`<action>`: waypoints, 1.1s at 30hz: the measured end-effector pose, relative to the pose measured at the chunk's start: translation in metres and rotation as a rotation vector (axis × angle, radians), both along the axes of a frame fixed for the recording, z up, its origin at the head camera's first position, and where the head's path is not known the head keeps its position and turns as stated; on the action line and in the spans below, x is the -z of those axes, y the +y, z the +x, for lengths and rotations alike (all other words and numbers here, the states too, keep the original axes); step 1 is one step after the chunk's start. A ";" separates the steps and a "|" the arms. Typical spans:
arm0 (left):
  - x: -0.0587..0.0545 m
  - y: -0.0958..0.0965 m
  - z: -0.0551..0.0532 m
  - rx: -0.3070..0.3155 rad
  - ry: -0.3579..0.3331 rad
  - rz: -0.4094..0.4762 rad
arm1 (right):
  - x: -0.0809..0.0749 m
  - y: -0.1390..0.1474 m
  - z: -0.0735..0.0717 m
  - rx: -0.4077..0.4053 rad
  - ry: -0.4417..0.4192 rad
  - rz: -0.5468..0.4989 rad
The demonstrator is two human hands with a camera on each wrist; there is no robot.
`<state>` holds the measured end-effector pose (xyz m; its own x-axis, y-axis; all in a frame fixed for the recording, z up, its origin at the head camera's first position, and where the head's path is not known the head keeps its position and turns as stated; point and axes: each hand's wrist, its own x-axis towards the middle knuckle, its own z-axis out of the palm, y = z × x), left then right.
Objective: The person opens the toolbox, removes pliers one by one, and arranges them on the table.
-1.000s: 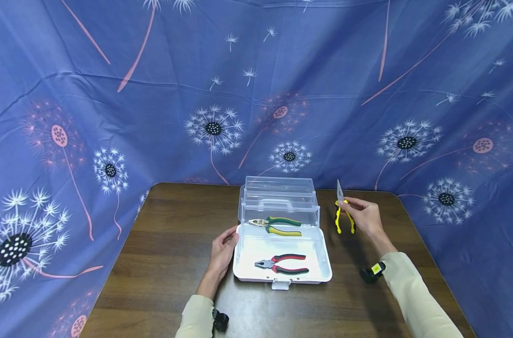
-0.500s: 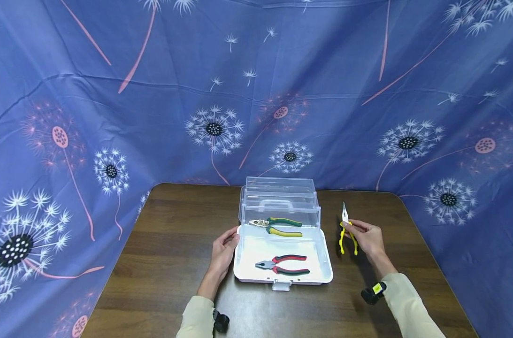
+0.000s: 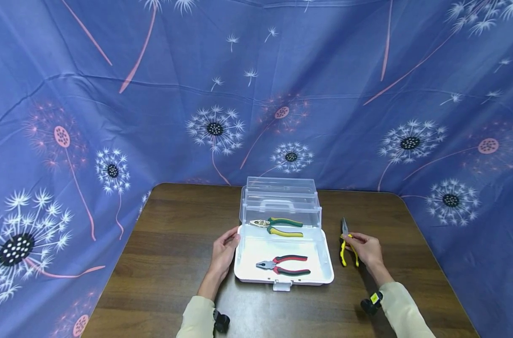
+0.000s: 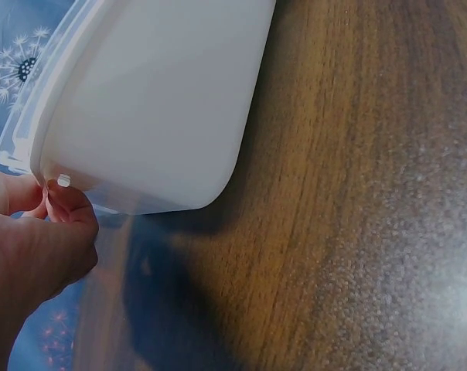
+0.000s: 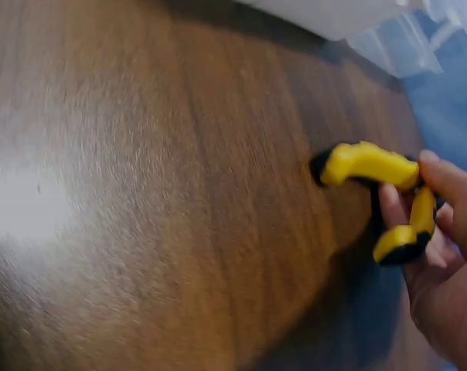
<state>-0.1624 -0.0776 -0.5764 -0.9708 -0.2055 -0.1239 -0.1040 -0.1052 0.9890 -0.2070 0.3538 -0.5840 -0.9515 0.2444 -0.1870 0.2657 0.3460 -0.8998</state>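
My left hand (image 3: pixel 223 251) pinches the left rim of a white toolbox (image 3: pixel 326 258), thumb and fingers meeting at its edge in the left wrist view. To the right of the box, my right hand (image 3: pixel 367 249) pinches yellow-and-black needle-nose pliers (image 3: pixel 344 241) near the pivot. Their nose points away from me and the handles (image 5: pixel 373 164) spread toward me, close over the table. Inside the box lie red-and-black combination pliers (image 3: pixel 281 265) at the front. Green-and-yellow combination pliers (image 3: pixel 277 227) lie behind them, toward the clear lid.
The toolbox's clear lid (image 3: pixel 281 188) stands tipped back behind it. A white latch (image 3: pixel 282 286) hangs at the front. Brown wooden table (image 3: pixel 167 263) extends on both sides, with a blue dandelion-print cloth (image 3: pixel 163 131) behind it.
My right hand has brought the needle-nose pliers toward me and lower, closer to the table beside the box. The left hand stays on the rim.
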 end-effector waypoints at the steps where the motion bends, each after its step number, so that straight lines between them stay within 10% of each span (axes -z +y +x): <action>1: 0.000 0.000 0.000 -0.004 -0.003 0.003 | -0.001 -0.001 0.000 -0.003 0.003 0.058; 11: -0.001 0.001 0.000 0.004 -0.001 -0.005 | -0.003 -0.001 0.002 -0.016 0.055 0.476; 22: -0.003 0.003 0.001 0.012 -0.030 -0.010 | -0.010 0.004 0.009 -0.064 0.021 0.454; 33: 0.001 -0.001 -0.001 0.008 0.001 0.019 | -0.051 -0.015 0.006 -0.106 0.012 0.180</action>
